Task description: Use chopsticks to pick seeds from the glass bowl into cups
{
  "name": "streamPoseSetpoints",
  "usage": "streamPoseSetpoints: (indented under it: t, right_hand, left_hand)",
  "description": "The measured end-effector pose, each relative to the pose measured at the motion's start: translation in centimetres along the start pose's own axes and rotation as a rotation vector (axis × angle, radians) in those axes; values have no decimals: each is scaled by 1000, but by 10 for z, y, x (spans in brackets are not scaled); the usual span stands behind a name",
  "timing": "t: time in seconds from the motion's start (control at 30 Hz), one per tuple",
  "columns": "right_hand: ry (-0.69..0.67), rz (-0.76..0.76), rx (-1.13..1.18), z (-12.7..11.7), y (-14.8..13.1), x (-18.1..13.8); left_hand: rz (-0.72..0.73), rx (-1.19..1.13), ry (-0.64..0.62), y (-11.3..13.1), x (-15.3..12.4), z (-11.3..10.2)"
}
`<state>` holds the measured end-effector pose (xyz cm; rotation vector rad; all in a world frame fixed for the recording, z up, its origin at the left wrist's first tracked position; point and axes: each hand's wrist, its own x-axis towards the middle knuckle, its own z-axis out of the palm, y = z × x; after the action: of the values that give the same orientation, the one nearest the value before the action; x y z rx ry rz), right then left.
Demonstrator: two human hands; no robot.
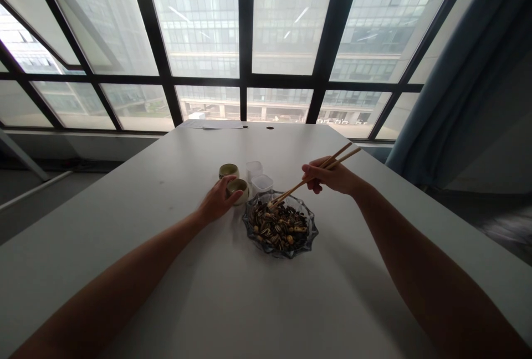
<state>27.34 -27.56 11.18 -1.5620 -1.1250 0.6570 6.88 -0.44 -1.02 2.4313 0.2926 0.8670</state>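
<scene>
My right hand [326, 175] grips a pair of wooden chopsticks [300, 184]. Their tips reach into a scalloped glass bowl [311, 237], at the seeds near its far left side. Striped sunflower seeds [274, 229] fill the bowl, mixed with yellowish-brown pieces that look like nuts. Whether the tips pinch a piece is too small to tell. Around the near small ceramic cup [244, 195], my left hand [216, 199] curls from the left, thumb at the near side and fingers at the far side. A matching cup [225, 169] stands just behind it.
Two small clear plastic containers [262, 183] stand behind the bowl, right of the cups. Papers [211, 124] lie at the far end of the white table [166, 287]. Beyond are large windows [199, 21], with a blue-grey curtain [453, 71] at the right.
</scene>
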Motion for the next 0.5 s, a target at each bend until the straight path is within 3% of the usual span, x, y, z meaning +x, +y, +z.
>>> streamPoseSetpoints:
  t: [0.5]
  right_hand:
    - [7, 100, 159, -16, 20, 3]
  left_hand:
    - [-10, -7, -3, 0, 0, 0]
